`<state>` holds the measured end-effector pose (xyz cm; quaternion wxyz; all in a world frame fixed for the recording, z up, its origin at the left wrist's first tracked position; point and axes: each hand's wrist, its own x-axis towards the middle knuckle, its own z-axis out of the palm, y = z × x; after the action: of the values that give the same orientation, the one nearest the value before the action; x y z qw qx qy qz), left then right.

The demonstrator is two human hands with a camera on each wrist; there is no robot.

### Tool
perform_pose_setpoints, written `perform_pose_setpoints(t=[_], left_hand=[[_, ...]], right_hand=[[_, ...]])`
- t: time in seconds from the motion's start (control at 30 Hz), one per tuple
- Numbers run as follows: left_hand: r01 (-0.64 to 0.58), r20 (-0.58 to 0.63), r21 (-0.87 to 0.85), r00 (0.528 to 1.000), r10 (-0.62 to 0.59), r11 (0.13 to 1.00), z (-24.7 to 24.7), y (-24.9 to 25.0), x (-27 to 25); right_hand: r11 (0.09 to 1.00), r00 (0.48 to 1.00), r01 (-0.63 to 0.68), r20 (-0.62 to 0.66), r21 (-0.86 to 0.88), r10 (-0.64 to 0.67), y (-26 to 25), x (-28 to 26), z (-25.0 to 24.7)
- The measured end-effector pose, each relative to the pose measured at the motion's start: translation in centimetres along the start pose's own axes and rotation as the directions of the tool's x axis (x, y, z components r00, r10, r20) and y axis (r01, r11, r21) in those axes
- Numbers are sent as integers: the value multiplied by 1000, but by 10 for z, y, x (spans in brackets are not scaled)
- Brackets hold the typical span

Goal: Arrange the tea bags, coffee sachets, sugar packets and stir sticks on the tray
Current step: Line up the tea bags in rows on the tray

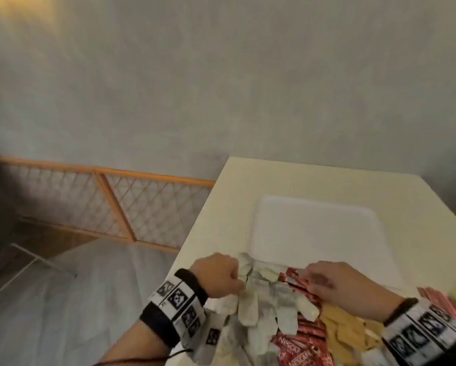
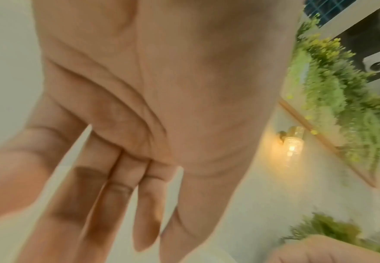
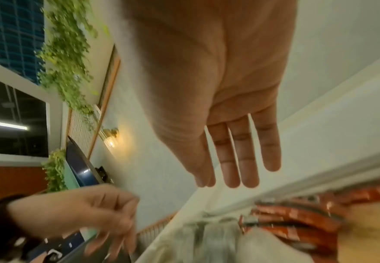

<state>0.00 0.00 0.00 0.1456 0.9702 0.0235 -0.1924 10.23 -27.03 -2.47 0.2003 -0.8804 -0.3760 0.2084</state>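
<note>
I see the white tray (image 1: 319,233) lying bare on the pale worktop (image 1: 295,178), with everything piled at its near edge. My left hand (image 1: 217,277) is over the whitish sachets (image 1: 264,302); in the head view it looks curled, in the wrist view its fingers (image 2: 108,195) reach out straight, so I cannot tell whether this grip holds anything. My right hand (image 1: 335,282) hovers above the red coffee sachets (image 1: 296,280), fingers (image 3: 247,160) extended, its grip slack and holding nothing. Tan packets (image 1: 345,328) lie just beside the red ones.
</note>
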Motion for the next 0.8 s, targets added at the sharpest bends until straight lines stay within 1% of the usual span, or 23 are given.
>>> perform_pose_setpoints(t=[0.07,0.13,0.2,0.33,0.4,0.5,0.57,0.67,0.8], left_hand=[[91,-96,-32,991,-94,995,1,-7,15],[134,-117,-67,983,-142,989,6,-14,27],[129,-109,-90,984,-139,988,17,-16,36],[56,-137,-137,988,-75,989,33,-9,50],[25,-94,-132,995,-38,991,37,-3,57],[-28,-39,-79,999,25,996,35,11,62],[-81,6,-58,997,81,995,33,19,67],[-158,99,25,983,154,987,31,28,75],[-151,172,28,974,144,988,30,34,83]], right_hand=[[999,999,9,-38,-44,-10,-5,11,11],[998,997,31,-63,-58,-35,-11,20,25],[998,994,35,-99,-52,-40,-12,27,36],[998,989,54,-138,-35,-58,-14,40,47],[998,988,55,-140,-35,-60,-17,45,51],[998,989,33,-140,-61,-41,-18,52,57],[993,992,20,-125,-112,-34,-17,53,60],[972,994,-13,-112,-235,-14,-14,53,62],[970,991,-56,-134,-238,24,-6,50,62]])
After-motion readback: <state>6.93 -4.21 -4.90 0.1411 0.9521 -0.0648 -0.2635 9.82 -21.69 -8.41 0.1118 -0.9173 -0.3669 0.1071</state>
